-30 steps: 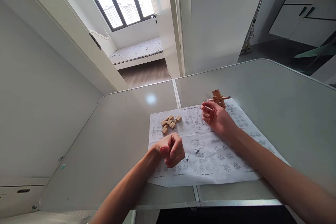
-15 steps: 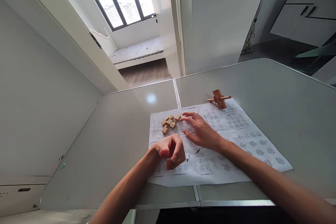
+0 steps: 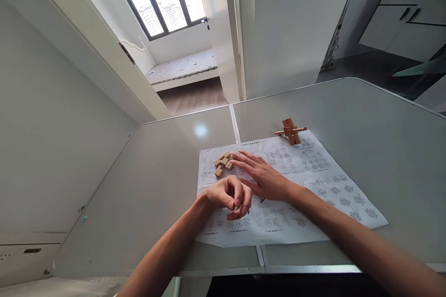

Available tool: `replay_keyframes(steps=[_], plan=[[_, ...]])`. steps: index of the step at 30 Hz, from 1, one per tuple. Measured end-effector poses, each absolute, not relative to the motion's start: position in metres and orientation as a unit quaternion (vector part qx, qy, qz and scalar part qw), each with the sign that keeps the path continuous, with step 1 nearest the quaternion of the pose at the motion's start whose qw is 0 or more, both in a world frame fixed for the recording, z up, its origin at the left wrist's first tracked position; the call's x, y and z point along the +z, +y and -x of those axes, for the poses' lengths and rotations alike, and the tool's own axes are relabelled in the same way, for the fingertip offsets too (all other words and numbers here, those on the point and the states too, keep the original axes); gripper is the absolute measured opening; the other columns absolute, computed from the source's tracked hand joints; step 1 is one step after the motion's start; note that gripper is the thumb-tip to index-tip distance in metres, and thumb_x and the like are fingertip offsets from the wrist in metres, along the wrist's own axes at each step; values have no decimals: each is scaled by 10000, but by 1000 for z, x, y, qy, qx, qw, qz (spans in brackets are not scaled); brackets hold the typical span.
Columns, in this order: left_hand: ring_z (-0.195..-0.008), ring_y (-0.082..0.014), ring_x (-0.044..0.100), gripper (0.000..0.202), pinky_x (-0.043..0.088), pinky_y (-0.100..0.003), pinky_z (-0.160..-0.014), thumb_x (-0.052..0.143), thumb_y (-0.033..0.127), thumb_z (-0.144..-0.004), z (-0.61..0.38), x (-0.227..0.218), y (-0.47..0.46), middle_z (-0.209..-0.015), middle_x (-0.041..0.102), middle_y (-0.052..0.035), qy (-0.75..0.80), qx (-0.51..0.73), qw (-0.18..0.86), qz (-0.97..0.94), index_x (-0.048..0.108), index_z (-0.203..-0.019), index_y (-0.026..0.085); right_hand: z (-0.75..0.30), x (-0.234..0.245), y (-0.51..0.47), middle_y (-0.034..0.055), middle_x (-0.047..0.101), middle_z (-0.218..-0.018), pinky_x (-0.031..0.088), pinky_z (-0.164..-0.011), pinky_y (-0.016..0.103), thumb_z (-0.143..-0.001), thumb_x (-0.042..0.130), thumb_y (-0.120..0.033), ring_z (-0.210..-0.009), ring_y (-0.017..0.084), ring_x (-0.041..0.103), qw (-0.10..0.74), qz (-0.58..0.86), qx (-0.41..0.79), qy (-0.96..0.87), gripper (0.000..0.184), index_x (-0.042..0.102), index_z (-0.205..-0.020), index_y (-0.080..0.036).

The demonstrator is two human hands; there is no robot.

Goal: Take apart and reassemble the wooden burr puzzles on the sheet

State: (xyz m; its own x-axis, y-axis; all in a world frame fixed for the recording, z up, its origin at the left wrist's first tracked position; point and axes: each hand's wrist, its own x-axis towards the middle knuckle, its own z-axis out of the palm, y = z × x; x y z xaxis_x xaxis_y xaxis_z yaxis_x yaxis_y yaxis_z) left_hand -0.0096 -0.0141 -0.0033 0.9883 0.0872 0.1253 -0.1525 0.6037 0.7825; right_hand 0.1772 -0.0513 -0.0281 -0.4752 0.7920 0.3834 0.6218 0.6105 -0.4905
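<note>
Several small pale wooden puzzle blocks lie in a loose cluster on the printed instruction sheet. My right hand reaches over the right side of the cluster, palm down and fingers stretched out; its fingertips are at the nearest blocks and cover part of that side. Whether they touch a block I cannot tell. Nearer to me, my left hand hovers above the sheet with fingers curled and thumb against them. I see nothing between them.
A darker assembled wooden puzzle with crossing pieces stands at the sheet's far edge. The sheet lies across the seam of the grey table. Beyond the table are a doorway, a bed and a window.
My right hand has shifted left over the blocks, and the rightmost block is now hidden by its fingers. My left hand has turned slightly, its thumb now closer to its fingers.
</note>
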Motion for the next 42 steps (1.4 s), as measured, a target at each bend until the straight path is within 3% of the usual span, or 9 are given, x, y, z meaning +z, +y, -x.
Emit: replay_keyframes(steps=[20, 23, 28, 30, 34, 38, 42], plan=[[-403, -135, 606, 427, 476, -231, -364, 942, 417, -640, 11, -1, -11, -610, 650, -41, 0, 95, 883, -460, 616, -518, 170, -176, -28, -50, 138, 431, -1622, 360, -1218, 575, -1020, 566, -292, -1537, 321, 322, 311, 400, 148, -849, 495, 476, -1501, -217], [-377, -129, 578, 459, 420, -215, -301, 930, 399, -664, 20, 4, -4, -599, 618, -15, 2, 167, 872, -460, 559, -511, 175, -176, -27, -51, 116, 446, -1615, 361, -1221, 568, -1032, 549, -293, -1531, 309, 331, 313, 403, 149, -847, 479, 476, -1502, -234], [-295, -20, 384, 410, 269, -148, -276, 892, 389, -750, 37, 22, 7, -570, 530, 79, 39, 310, 842, -439, 556, -623, 193, -177, -25, -52, 74, 446, -1621, 377, -1215, 566, -1027, 553, -279, -1526, 301, 340, 315, 407, 153, -844, 491, 466, -1510, -269], [-308, -5, 343, 392, 272, -153, -313, 896, 406, -749, 41, 30, 11, -581, 531, 87, 125, 387, 790, -459, 579, -658, 194, -177, -25, -52, 77, 450, -1618, 381, -1212, 565, -1024, 556, -273, -1524, 301, 345, 316, 406, 155, -844, 500, 463, -1515, -273], [-420, -19, 421, 336, 349, -169, -421, 866, 470, -776, 42, 38, 18, -668, 619, 46, 280, 458, 646, -542, 678, -757, 192, -177, -25, -51, 82, 455, -1615, 389, -1204, 575, -1018, 566, -270, -1517, 303, 362, 326, 400, 156, -843, 520, 455, -1525, -293], [-566, -87, 578, 221, 475, -229, -539, 804, 425, -850, 42, 37, 22, -783, 733, -18, 392, 430, 424, -694, 780, -871, 206, -177, -25, -52, 83, 486, -1593, 399, -1197, 577, -1018, 569, -271, -1514, 298, 370, 329, 402, 153, -841, 523, 454, -1527, -301], [-753, -147, 676, 193, 551, -280, -659, 712, 410, -928, 43, 34, 21, -922, 765, -42, 366, 383, 229, -817, 800, -906, 240, -178, -24, -52, 79, 482, -1596, 402, -1197, 577, -1025, 554, -260, -1511, 296, 374, 327, 403, 150, -841, 504, 461, -1519, -295]])
